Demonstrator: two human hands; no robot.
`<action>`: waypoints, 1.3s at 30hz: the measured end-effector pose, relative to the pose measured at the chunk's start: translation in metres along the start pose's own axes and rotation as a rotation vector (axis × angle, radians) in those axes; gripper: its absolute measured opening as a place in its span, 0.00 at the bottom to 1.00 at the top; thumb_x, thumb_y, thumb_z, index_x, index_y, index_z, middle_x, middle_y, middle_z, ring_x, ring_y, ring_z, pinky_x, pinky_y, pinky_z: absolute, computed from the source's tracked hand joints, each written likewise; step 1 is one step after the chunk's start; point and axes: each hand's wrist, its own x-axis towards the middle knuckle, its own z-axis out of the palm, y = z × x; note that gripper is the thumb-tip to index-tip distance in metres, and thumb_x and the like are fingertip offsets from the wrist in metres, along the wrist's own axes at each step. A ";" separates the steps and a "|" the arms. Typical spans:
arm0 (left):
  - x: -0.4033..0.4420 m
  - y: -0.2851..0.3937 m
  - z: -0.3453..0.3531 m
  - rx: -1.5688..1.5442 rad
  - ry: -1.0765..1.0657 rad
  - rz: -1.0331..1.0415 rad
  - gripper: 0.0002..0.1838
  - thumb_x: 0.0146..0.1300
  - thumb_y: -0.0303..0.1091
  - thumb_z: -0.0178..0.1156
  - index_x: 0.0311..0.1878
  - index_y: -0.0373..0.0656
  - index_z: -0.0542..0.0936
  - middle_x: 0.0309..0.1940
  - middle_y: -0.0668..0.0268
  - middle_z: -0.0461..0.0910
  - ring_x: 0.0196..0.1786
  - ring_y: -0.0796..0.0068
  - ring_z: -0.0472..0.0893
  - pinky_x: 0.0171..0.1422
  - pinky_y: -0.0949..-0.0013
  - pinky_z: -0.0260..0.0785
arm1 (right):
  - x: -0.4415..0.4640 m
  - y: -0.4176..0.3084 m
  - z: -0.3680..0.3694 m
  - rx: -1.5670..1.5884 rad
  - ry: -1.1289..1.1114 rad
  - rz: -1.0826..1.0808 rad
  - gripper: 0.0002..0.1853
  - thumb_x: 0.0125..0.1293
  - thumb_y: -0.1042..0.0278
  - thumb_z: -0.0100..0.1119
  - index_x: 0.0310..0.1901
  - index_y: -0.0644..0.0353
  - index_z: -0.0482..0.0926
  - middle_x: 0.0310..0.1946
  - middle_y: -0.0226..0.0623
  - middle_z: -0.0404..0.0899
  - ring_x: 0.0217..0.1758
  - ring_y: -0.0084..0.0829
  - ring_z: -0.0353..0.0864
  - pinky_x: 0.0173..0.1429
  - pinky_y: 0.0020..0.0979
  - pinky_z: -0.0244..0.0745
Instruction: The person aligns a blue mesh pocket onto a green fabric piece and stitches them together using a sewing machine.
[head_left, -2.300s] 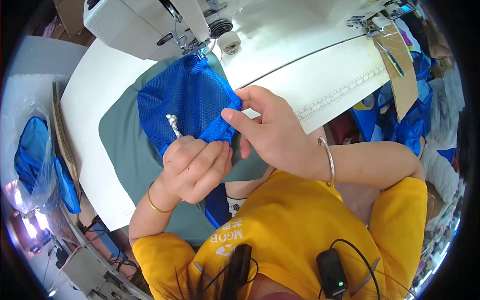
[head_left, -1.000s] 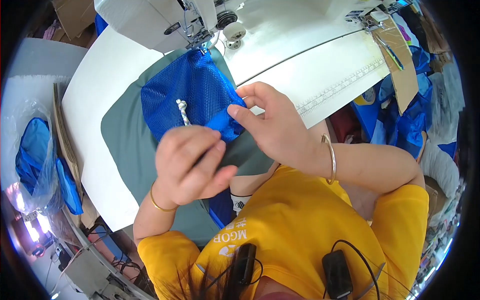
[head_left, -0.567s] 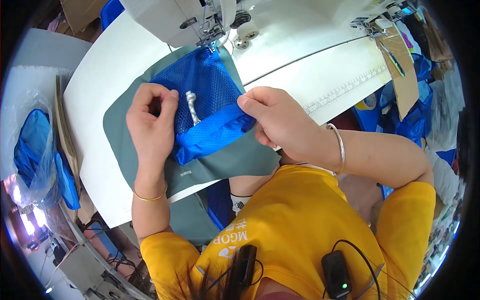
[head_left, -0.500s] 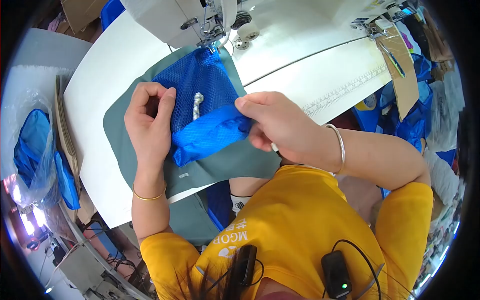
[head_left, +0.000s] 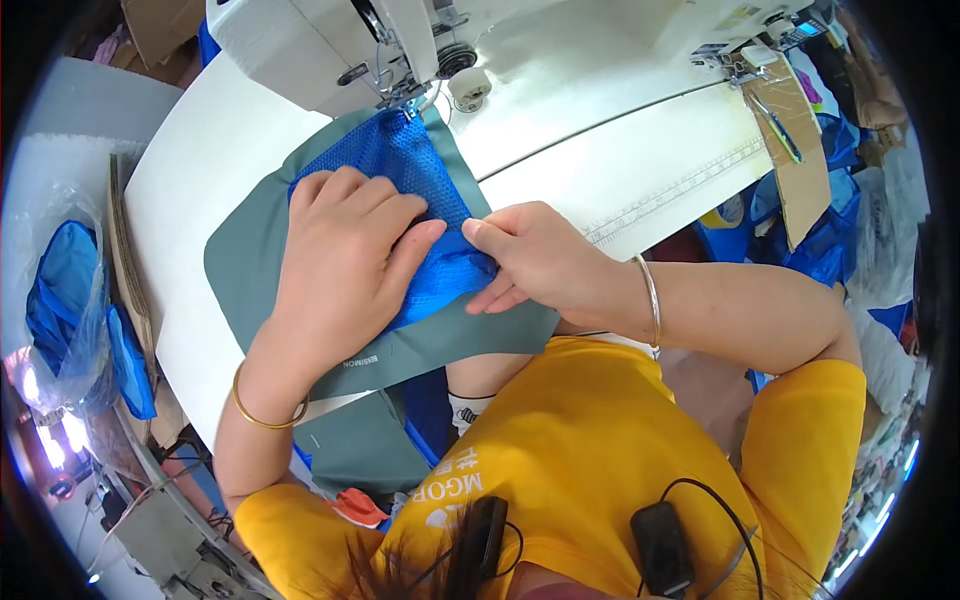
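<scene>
Blue mesh fabric [head_left: 440, 195] with a smooth blue band [head_left: 438, 276] along its near edge lies over a grey-green fabric piece [head_left: 250, 240]. Its far corner is under the needle area of the sewing machine [head_left: 405, 110]. Palm down over the mesh rests my left hand [head_left: 345, 255], fingers bent and thumb apart from them, with no grip visible. My right hand [head_left: 530, 255] pinches the right edge of the blue band between thumb and forefinger, its other fingers below. No white cord shows; my left hand covers that part.
The white machine table [head_left: 190, 180] has a printed ruler [head_left: 680, 190] at right. Beyond it are cardboard [head_left: 800, 190] with a pen and blue fabric pieces. A plastic bag [head_left: 65, 290] holding blue fabric hangs at left. Grey-green fabric [head_left: 365, 450] lies below the table edge.
My left hand has opened from a pinch at the left edge and moved right over the mesh, covering the white cord. My right hand keeps its pinch. The view has shifted slightly.
</scene>
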 end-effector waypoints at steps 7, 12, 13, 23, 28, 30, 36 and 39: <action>0.014 0.001 0.010 0.125 0.046 0.137 0.19 0.70 0.37 0.65 0.61 0.42 0.86 0.61 0.60 0.84 0.59 0.56 0.78 0.68 0.53 0.65 | 0.005 -0.004 -0.006 -0.059 -0.025 -0.007 0.21 0.83 0.58 0.53 0.41 0.72 0.84 0.35 0.43 0.84 0.33 0.37 0.93 0.34 0.31 0.86; 0.005 -0.002 0.015 0.226 -0.065 0.139 0.23 0.72 0.40 0.63 0.67 0.43 0.84 0.71 0.59 0.79 0.70 0.55 0.75 0.74 0.51 0.63 | 0.008 -0.004 -0.009 -0.167 -0.086 -0.006 0.20 0.82 0.61 0.55 0.38 0.71 0.82 0.33 0.45 0.84 0.29 0.36 0.91 0.33 0.34 0.84; 0.003 -0.003 0.018 0.222 -0.062 0.132 0.23 0.72 0.40 0.63 0.67 0.43 0.84 0.71 0.59 0.79 0.70 0.55 0.75 0.74 0.51 0.63 | 0.004 -0.002 -0.012 -0.175 -0.089 -0.003 0.20 0.82 0.61 0.55 0.38 0.71 0.82 0.33 0.45 0.84 0.29 0.36 0.91 0.33 0.34 0.84; -0.004 -0.001 0.025 0.257 -0.085 0.097 0.35 0.63 0.40 0.73 0.74 0.48 0.77 0.76 0.59 0.74 0.79 0.54 0.70 0.82 0.51 0.60 | -0.030 0.067 -0.036 -1.491 0.012 -1.251 0.23 0.75 0.64 0.57 0.62 0.76 0.80 0.69 0.53 0.77 0.75 0.49 0.74 0.79 0.48 0.69; 0.004 0.008 0.018 0.294 -0.112 0.101 0.36 0.60 0.41 0.75 0.73 0.48 0.78 0.76 0.59 0.74 0.79 0.52 0.70 0.82 0.51 0.61 | -0.036 0.065 -0.048 -1.581 -0.030 -1.230 0.28 0.75 0.59 0.59 0.64 0.79 0.79 0.71 0.57 0.75 0.80 0.52 0.69 0.86 0.48 0.60; 0.006 0.007 0.016 0.303 -0.169 0.125 0.37 0.59 0.41 0.76 0.73 0.49 0.77 0.75 0.58 0.74 0.80 0.53 0.69 0.83 0.50 0.59 | -0.035 0.064 -0.049 -1.597 -0.037 -1.248 0.28 0.75 0.59 0.59 0.63 0.79 0.79 0.71 0.57 0.75 0.80 0.52 0.69 0.85 0.48 0.61; 0.000 0.000 0.022 0.235 -0.137 0.130 0.39 0.58 0.40 0.76 0.74 0.49 0.76 0.76 0.58 0.73 0.81 0.55 0.68 0.85 0.50 0.57 | -0.035 0.055 -0.054 -1.584 -0.090 -1.275 0.27 0.74 0.59 0.61 0.61 0.79 0.80 0.70 0.57 0.77 0.77 0.52 0.72 0.82 0.49 0.66; -0.003 -0.003 0.027 0.212 -0.120 0.128 0.40 0.58 0.40 0.76 0.75 0.49 0.75 0.77 0.57 0.72 0.81 0.54 0.69 0.84 0.49 0.58 | -0.027 0.051 -0.059 -1.428 -0.096 -1.246 0.24 0.73 0.61 0.63 0.59 0.76 0.81 0.65 0.54 0.79 0.71 0.50 0.78 0.75 0.47 0.73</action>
